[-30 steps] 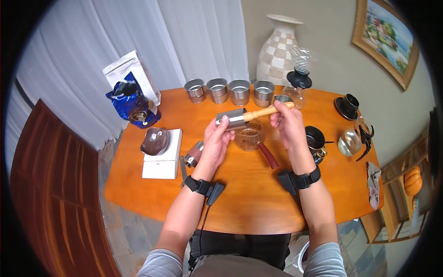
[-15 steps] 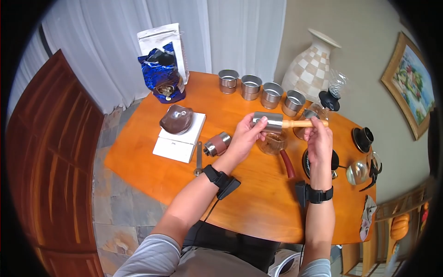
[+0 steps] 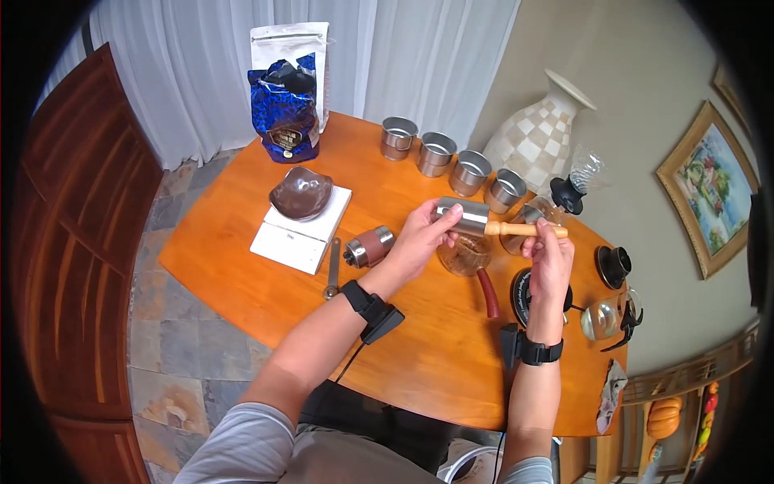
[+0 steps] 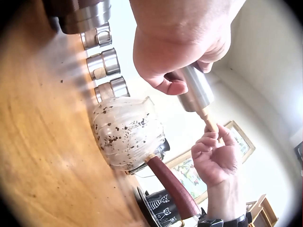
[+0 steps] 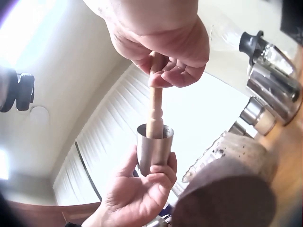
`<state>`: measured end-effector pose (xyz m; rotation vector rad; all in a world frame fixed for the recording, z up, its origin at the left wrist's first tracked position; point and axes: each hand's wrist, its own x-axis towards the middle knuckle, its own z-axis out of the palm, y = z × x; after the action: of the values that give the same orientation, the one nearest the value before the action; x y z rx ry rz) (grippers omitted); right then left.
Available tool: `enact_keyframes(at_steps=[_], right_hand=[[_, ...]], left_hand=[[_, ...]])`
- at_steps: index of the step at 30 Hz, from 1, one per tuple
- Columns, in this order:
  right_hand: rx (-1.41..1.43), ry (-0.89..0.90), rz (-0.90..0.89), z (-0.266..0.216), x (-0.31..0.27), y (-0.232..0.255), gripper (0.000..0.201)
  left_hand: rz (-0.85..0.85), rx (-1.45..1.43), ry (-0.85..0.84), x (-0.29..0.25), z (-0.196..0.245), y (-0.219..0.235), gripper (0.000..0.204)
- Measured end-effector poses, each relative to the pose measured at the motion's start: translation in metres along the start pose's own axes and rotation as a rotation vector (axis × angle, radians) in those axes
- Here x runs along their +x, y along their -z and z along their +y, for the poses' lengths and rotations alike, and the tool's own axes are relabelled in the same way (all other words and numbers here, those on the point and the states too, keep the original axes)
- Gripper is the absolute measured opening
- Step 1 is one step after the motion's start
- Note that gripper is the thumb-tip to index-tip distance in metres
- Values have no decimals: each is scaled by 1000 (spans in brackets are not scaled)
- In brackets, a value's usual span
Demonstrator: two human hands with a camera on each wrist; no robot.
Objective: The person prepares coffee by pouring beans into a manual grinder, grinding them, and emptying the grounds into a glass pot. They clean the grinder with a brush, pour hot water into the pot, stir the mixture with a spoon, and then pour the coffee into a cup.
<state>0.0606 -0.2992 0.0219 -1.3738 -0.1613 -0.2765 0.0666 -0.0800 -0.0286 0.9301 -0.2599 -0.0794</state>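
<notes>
My left hand (image 3: 423,238) grips a small steel cup (image 3: 464,216), held on its side above the table. The fingers and thumb of my right hand (image 3: 551,270) pinch a turned wooden handle (image 5: 155,111) near its end. Its other end goes inside the cup's mouth, so whatever is on that end is hidden. Below and behind the cup stands a glass pot (image 4: 128,135) with a red-brown handle (image 3: 488,293); dark specks cling to its glass. A hand grinder (image 3: 369,246) with a brown band lies left of the pot, near my left wrist.
A brown bowl (image 3: 301,194) rests on a white scale (image 3: 294,242), with a metal scoop (image 3: 333,270) beside it. Several steel cups (image 3: 471,173) line the back. A blue bag (image 3: 285,117) stands back left; a glass server (image 3: 601,320), black dripper (image 3: 613,266) and cloth (image 3: 611,395) stand right.
The head view has turned and tilted, shifting the whole scene. Both hands keep their hold on the cup and the wooden handle, which now slopes slightly down to the right in view.
</notes>
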Motion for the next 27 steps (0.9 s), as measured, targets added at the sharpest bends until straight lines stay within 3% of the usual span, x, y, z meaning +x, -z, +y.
enact_keyframes(at_steps=[7, 10, 13, 15, 17, 24, 27], right_hand=[[-144, 147, 53, -7, -9, -18, 24], [153, -1, -52, -2, -7, -16, 25], [271, -59, -115, 5, 1, -4, 24], [259, -43, -70, 4, 0, -7, 23], [242, -28, -14, 3, -4, -11, 23], [276, -89, -61, 3, -2, -9, 22], [296, -82, 49, -2, -1, -9, 21]], left_hand=[[3, 9, 24, 0, 1, -1, 31], [3, -8, 19, -1, 2, -2, 31], [0, -24, 2, 0, 3, -1, 36], [-14, -33, -3, 0, 4, -1, 40], [-6, -46, 6, 0, 2, -1, 30], [-4, -62, -9, 0, 5, -1, 28], [-25, -107, -5, 0, 4, 0, 28]])
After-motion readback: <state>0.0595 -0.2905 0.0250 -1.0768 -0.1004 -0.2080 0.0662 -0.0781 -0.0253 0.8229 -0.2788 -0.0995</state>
